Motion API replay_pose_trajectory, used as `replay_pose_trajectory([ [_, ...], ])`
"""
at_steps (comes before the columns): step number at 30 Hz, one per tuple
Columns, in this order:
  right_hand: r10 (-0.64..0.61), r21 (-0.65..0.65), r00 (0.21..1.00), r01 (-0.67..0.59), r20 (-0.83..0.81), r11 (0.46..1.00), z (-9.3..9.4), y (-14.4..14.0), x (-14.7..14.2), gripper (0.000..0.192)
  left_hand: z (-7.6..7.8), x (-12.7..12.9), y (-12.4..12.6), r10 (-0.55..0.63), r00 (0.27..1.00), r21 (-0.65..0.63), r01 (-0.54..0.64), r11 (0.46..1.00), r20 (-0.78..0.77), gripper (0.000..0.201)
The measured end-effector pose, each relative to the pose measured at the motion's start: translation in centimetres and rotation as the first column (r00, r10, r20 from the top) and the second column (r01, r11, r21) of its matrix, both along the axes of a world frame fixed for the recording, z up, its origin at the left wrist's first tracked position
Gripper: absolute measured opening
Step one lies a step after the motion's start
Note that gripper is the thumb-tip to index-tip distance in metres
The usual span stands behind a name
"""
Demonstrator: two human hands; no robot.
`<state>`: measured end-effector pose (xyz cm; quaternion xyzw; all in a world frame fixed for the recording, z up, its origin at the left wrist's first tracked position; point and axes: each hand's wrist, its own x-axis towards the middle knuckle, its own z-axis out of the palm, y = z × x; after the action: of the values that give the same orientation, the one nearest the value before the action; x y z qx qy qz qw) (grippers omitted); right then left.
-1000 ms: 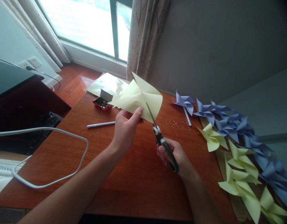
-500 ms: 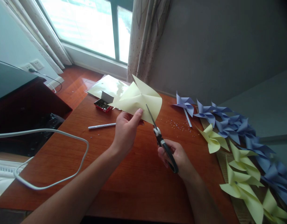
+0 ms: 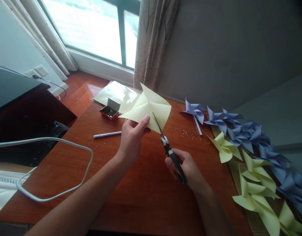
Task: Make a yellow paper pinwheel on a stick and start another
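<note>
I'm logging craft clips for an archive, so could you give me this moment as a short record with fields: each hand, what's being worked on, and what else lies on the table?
left hand: left hand pinches the lower edge of a yellow paper square, held up above the table
right hand: right hand grips black-handled scissors
scissors: blades reach into the paper's lower right edge
right of table: finished blue pinwheels and yellow pinwheels in rows
far left of table: small open red box, white stick
near left: white cable
</note>
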<state>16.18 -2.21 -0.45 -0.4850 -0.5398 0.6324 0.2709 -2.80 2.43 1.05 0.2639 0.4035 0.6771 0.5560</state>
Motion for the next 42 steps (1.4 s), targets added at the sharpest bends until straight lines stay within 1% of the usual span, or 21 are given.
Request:
replay_pose_trajectory([
  [3, 0.033, -0.003, 0.999, -0.033, -0.012, 0.999, 0.0, 0.0, 0.1, 0.045, -0.2, -0.1, 0.1, 0.001, 1.000, -0.005, 0.000, 1.000, 0.014, 0.027],
  [8, 0.079, -0.004, 0.993, -0.080, -0.083, 0.997, 0.0, 0.1, 0.2, 0.049, -0.4, 0.1, 0.1, -0.020, 1.000, -0.019, 0.020, 1.000, 0.003, 0.026],
  [13, 0.069, 0.004, 0.994, -0.069, -0.089, 0.998, 0.1, 0.2, 0.1, 0.053, -0.3, 0.4, -0.3, -0.041, 0.998, -0.035, 0.040, 0.999, -0.044, 0.026],
  [21, 0.059, 0.000, 0.995, -0.059, -0.078, 0.998, 0.3, 0.1, 0.0, 0.052, -0.5, 0.6, -0.6, -0.054, 0.987, -0.041, 0.048, 0.998, -0.151, 0.027],
  [26, 0.044, -0.001, 0.996, -0.045, -0.081, 0.999, 0.4, 0.1, -0.1, 0.052, -0.7, 0.8, -0.7, -0.065, 0.984, -0.051, 0.057, 0.997, -0.165, 0.031],
  [30, 0.048, 0.008, 0.994, -0.047, -0.099, 0.999, 0.3, 0.2, 0.0, 0.049, -0.7, 1.1, -0.9, -0.082, 0.981, -0.032, 0.077, 0.996, -0.173, 0.027],
  [34, 0.043, 0.012, 0.994, -0.042, -0.105, 0.999, 0.2, 0.2, -0.1, 0.049, -0.6, 1.2, -1.1, -0.076, 0.977, -0.038, 0.069, 0.997, -0.199, 0.025],
  [42, 0.032, 0.025, 0.995, -0.030, -0.096, 0.999, 0.1, 0.1, -0.3, 0.049, -0.4, 1.3, -1.0, -0.064, 0.978, -0.038, 0.058, 0.998, -0.198, 0.025],
])
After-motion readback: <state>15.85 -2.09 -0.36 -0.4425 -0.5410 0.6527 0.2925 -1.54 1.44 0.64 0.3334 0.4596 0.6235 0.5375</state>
